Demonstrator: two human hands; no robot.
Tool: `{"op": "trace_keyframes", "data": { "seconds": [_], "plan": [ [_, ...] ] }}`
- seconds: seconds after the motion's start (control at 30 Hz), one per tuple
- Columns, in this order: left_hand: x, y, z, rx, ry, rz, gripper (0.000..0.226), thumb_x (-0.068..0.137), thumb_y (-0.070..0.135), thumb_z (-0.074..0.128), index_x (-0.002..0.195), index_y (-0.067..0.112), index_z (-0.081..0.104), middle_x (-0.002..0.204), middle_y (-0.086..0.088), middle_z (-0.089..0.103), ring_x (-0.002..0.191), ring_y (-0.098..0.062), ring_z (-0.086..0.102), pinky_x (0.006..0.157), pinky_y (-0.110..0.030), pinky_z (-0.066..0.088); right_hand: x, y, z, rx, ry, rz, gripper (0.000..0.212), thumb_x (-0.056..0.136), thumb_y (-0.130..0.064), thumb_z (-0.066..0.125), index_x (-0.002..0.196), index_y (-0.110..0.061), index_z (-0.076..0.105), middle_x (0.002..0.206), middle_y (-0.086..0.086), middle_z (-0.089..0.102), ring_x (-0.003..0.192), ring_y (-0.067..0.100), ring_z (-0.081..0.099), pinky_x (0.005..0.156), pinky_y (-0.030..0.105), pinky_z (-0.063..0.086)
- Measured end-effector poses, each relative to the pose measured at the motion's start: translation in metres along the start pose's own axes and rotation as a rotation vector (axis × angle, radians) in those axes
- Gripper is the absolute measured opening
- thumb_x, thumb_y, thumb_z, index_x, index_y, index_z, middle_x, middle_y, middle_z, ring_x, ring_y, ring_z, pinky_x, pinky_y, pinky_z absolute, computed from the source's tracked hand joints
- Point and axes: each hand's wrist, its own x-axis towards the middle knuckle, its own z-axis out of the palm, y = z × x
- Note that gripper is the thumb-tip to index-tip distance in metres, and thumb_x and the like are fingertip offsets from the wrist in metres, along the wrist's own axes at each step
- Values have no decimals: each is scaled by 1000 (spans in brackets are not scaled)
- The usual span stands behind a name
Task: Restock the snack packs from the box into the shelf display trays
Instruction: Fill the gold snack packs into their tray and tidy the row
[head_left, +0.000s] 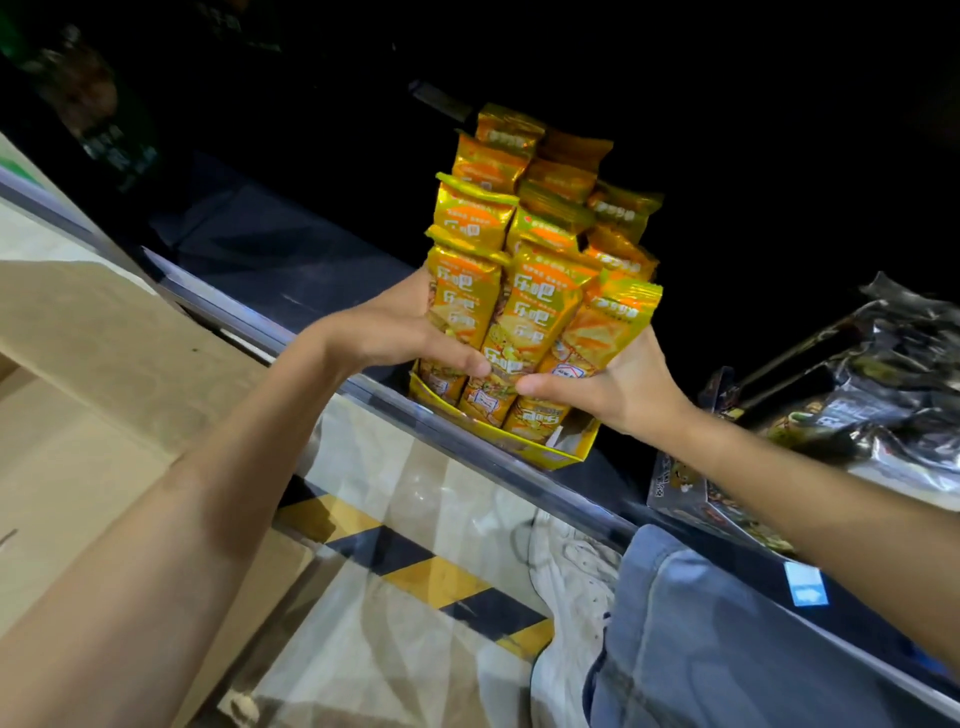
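The front yellow snack packs (540, 312) are squeezed between the left hand (410, 332) and right hand (628, 384), thumbs laid across the front faces with tips nearly touching, other fingers curled round the outer sides and mostly hidden. Packs are stood on end, long axis upright and leaned slightly away, crimped tops pointed up above the fingers, bottoms sunk below the thumbs in the yellow display tray (540, 453). A cardboard box (104, 338) is seen left of the left wrist.
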Motion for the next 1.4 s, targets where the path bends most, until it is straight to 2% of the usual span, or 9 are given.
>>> {"op": "trace_keyframes", "data": {
  "seconds": [0.1, 0.27, 0.53, 0.77, 1.0, 1.1, 1.2, 1.3, 1.4],
  "plan": [
    [3, -1, -1, 26, 27, 0, 98, 53, 23, 86, 137, 13, 38, 124, 3, 61, 109, -6, 62, 82, -20, 54, -3, 5, -1, 14, -32, 83, 57, 53, -43, 82, 102, -45, 51, 107, -25, 59, 102, -13, 57, 93, 11, 44],
    [4, 3, -1, 44, -46, -49, 97, 53, 25, 85, 137, 16, 38, 125, 4, 62, 109, -9, 63, 85, -26, 54, -6, 5, -1, 43, 2, 160, 49, 51, -43, 79, 94, -44, 54, 103, -24, 62, 100, -12, 58, 88, 12, 46],
    [-8, 0, -5, -20, -13, 64, 102, 52, 36, 89, 138, 11, 38, 128, -2, 61, 116, -17, 60, 90, -34, 53, -17, 6, 3, 59, 102, 190, 64, 48, -51, 87, 103, -36, 57, 112, -3, 68, 106, 9, 65, 92, 40, 53],
    [-4, -8, -1, 30, -7, 37, 94, 56, 24, 89, 136, 21, 39, 124, 6, 61, 113, -11, 61, 89, -33, 54, -14, 7, -1, -134, 75, 298, 54, 57, -26, 89, 101, -24, 57, 104, -5, 67, 99, 9, 64, 88, 28, 51],
    [-1, -8, -1, 103, 1, 48, 85, 58, 17, 81, 129, 30, 36, 116, 17, 59, 105, 4, 61, 81, -17, 54, -11, 11, 1, -167, 110, 407, 53, 59, -29, 88, 102, -12, 64, 100, -2, 70, 94, 14, 66, 80, 27, 51],
    [-1, -9, -1, 94, 21, 46, 80, 66, 6, 80, 127, 32, 35, 112, 20, 58, 99, 12, 60, 74, -10, 52, -12, 9, 2, -201, 115, 414, 47, 60, -30, 88, 95, -21, 57, 93, -8, 63, 86, 5, 60, 68, 15, 43],
    [-1, -11, -1, 94, 12, 48, 77, 68, 4, 79, 126, 33, 37, 112, 19, 59, 99, 10, 61, 74, -11, 52, -16, 5, 4, -184, 85, 387, 66, 51, -28, 91, 96, -28, 42, 96, -12, 56, 91, 2, 55, 73, 6, 41],
    [0, -11, -3, 95, -18, 31, 78, 65, 8, 81, 126, 34, 39, 114, 17, 60, 103, 2, 62, 79, -18, 54, -20, 4, 11, -196, 91, 418, 102, 41, -39, 91, 123, -13, 36, 120, 0, 53, 114, 13, 51, 95, 25, 42],
    [3, -8, -9, 94, -46, -5, 73, 58, 15, 83, 117, 39, 46, 114, 17, 61, 105, -2, 62, 84, -23, 53, -18, 3, 17, -206, 155, 436, 99, 49, -31, 92, 127, -10, 34, 114, -5, 48, 104, 5, 44, 81, 13, 34]
  ]
}}
